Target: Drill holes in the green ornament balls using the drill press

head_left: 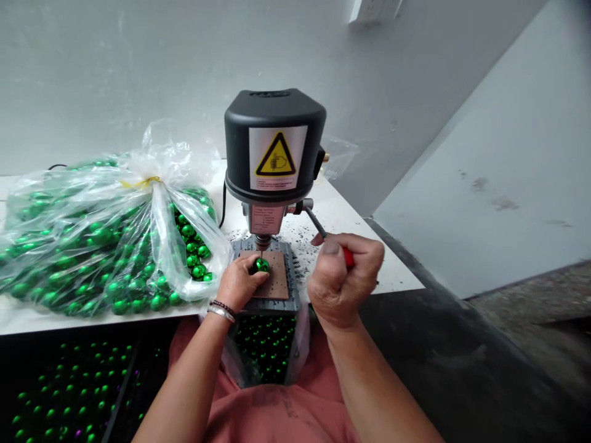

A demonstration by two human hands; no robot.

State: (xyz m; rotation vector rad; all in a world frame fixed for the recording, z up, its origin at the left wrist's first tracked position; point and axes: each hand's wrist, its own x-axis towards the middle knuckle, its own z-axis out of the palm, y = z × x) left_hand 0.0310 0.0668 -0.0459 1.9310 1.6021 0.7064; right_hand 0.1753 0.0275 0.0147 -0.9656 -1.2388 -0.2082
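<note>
Wall, one: pale grey, plain, stood behind the tabletop, which was white. Fixture, white, mounted high on that wall, cut off by the upper edge of view. Panel, pale grey, at right, with slanting edge; brownish smudges marked its surface. Floor, dark, lay at lower right. Piece of clear plastic, crumpled, lay at the tabletop's rear.

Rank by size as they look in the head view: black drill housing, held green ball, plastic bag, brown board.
1. Plastic bag
2. Black drill housing
3. Brown board
4. Green ball in the left hand
</note>
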